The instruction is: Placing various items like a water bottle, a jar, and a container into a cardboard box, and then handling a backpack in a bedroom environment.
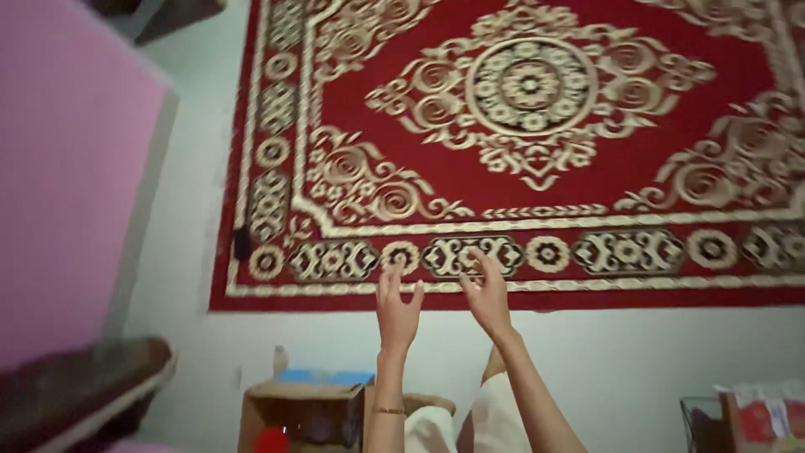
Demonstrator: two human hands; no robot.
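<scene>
Left hand [397,309] and right hand [486,295] raised, fingers spread apart, holding nothing | above near edge of red patterned woven rug [537,168] | open brown cardboard box [306,411] near left | risk: lowering left elbow may knock box.

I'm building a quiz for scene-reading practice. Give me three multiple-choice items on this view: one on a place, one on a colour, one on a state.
1. Where is the cardboard box?
A. on the rug
B. on the pale floor, left of the left hand
C. on the pink surface

2. What is the rug's main colour?
A. blue
B. green
C. red

3. How are the hands?
A. open and empty
B. gripping a cup
C. clasped together

Key:
1 B, it sits off the rug.
2 C, red field, cream pattern.
3 A, the left hand and right hand are spread and apart.
</scene>
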